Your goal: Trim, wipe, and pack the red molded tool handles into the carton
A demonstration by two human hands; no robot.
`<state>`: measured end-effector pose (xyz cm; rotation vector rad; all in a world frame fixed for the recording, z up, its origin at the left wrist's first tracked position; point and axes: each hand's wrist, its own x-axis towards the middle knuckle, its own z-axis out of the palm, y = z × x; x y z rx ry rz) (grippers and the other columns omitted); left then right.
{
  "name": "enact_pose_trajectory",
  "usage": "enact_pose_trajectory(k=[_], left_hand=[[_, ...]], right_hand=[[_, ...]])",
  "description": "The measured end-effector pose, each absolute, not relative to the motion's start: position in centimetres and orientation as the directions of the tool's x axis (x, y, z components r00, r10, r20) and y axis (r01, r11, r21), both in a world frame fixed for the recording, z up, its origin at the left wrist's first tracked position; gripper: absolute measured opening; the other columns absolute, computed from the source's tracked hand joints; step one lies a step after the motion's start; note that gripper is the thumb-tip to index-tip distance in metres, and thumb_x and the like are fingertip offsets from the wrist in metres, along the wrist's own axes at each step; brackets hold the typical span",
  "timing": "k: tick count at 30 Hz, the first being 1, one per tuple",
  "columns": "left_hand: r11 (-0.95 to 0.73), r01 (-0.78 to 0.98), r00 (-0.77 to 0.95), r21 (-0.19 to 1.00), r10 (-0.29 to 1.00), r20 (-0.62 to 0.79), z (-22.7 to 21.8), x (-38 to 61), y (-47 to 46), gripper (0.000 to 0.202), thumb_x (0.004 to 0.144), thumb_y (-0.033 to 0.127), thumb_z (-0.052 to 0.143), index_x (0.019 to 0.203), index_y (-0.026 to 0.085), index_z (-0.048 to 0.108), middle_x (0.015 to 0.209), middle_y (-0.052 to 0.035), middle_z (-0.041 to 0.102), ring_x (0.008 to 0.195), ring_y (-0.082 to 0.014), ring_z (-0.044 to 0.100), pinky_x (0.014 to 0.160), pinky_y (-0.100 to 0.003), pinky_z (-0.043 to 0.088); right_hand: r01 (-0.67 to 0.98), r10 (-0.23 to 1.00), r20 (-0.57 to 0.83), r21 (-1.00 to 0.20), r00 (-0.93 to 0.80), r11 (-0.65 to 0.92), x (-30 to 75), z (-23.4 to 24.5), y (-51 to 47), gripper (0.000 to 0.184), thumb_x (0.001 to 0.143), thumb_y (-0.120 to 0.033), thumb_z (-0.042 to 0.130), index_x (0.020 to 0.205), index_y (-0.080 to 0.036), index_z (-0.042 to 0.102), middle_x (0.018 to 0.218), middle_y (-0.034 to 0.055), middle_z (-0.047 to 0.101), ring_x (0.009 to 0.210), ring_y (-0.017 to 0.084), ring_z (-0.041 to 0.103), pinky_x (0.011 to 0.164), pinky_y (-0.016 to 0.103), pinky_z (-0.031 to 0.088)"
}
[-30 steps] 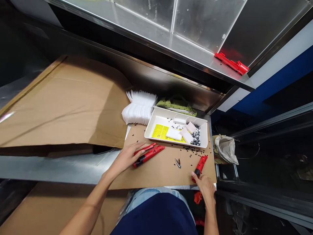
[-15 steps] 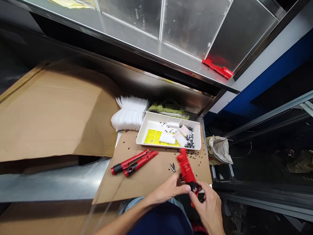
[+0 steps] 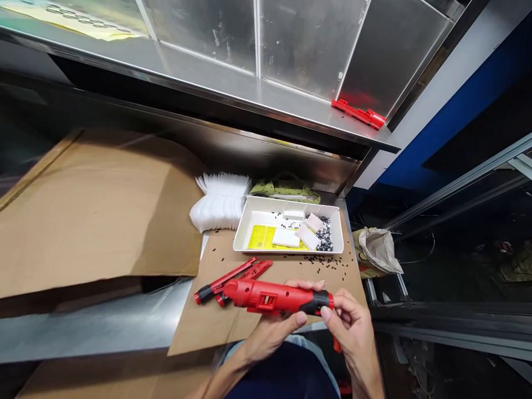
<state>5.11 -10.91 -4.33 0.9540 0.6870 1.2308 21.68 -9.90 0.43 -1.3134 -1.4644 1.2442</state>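
**Held item:** one red plastic hand tool (image 3: 276, 296) with a black end, lying level across the body, above the near edge of the cardboard sheet and carried by both hands.

**Left hand** (image 3: 270, 341): closed around the tool's red body from below, fingers curled up against it.

**Right hand** (image 3: 351, 327): narrow pinch on the black end, thumb and fingers on either side. A small red part (image 3: 337, 345) shows just below this hand; whether it belongs to the held tool cannot be told.

**Just beyond the left hand:** two red-and-black hand tools (image 3: 220, 282), side by side on a brown cardboard sheet (image 3: 208, 327), partly hidden behind the held tool.

**Farther out, ahead of both hands:** a white tray (image 3: 291, 206) holding a yellow printed sheet (image 3: 261, 237), white blocks (image 3: 286, 237) and small black pieces (image 3: 325, 235). More black pieces (image 3: 328, 261) lie scattered on the cardboard between tray and hands.

**Beyond the tray:** a stack of white pleated sheets (image 3: 220, 202) and a green printed pouch (image 3: 286, 191).

**Right of the right hand:** a crumpled paper bag (image 3: 376, 250).

**Left of the left hand:** a steel counter (image 3: 95, 321) under a large cardboard sheet (image 3: 95, 210).
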Motion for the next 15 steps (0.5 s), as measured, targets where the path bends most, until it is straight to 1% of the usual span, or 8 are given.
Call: enact_pose_trajectory(k=[3, 8, 12, 15], left_hand=[[0.095, -0.433, 0.262, 0.896, 0.965, 0.025, -3.9, 5.1, -11.0, 0.053, 0.082, 0.057, 0.067, 0.127, 0.029, 0.062, 0.131, -0.0074, 0.064, 0.138, -0.0337, 0.043, 0.119, -0.053, 0.029], [0.098, -0.412, 0.261, 0.906, 0.965, 0.014, -3.5, 5.3, -11.0, 0.052, 0.082, 0.056, 0.068, 0.127, 0.031, 0.063, 0.128, -0.0071, 0.066, 0.139, -0.0329, 0.043, 0.119, -0.052, 0.028], [0.096, -0.411, 0.265, 0.907, 0.964, 0.019, -3.1, 5.5, -10.8, 0.050, 0.082, 0.054, 0.068, 0.125, 0.029, 0.064, 0.128, -0.0075, 0.066, 0.139, -0.0327, 0.043, 0.120, -0.050, 0.027], [0.103, -0.413, 0.276, 0.905, 0.961, 0.017, -2.9, 5.6, -10.6, 0.052, 0.082, 0.056, 0.067, 0.126, 0.028, 0.064, 0.128, -0.0083, 0.066, 0.138, -0.0332, 0.043, 0.120, -0.052, 0.026]], right_hand=[[0.135, 0.986, -0.094, -0.988, -0.141, -0.075, 21.3, -0.1, -9.9, 0.034, 0.080, -0.050, 0.070, 0.070, -0.018, 0.071, 0.068, -0.0032, 0.041, 0.055, 0.007, 0.030, 0.043, 0.020, 0.024], [0.045, 0.980, -0.130, -0.991, -0.148, -0.124, 21.4, -0.5, -9.8, 0.036, 0.077, -0.050, 0.073, 0.066, -0.017, 0.067, 0.067, -0.0034, 0.041, 0.059, 0.009, 0.037, 0.051, 0.022, 0.035], [-0.014, 0.985, -0.130, -0.991, -0.111, -0.132, 21.4, -0.7, -9.7, 0.038, 0.074, -0.047, 0.076, 0.059, -0.017, 0.059, 0.064, -0.0047, 0.038, 0.059, 0.009, 0.033, 0.053, 0.022, 0.033], [-0.050, 0.985, -0.126, -0.990, -0.116, -0.132, 21.4, -0.9, -9.6, 0.036, 0.074, -0.046, 0.077, 0.060, -0.017, 0.059, 0.065, -0.0039, 0.041, 0.060, 0.010, 0.037, 0.054, 0.022, 0.035]])
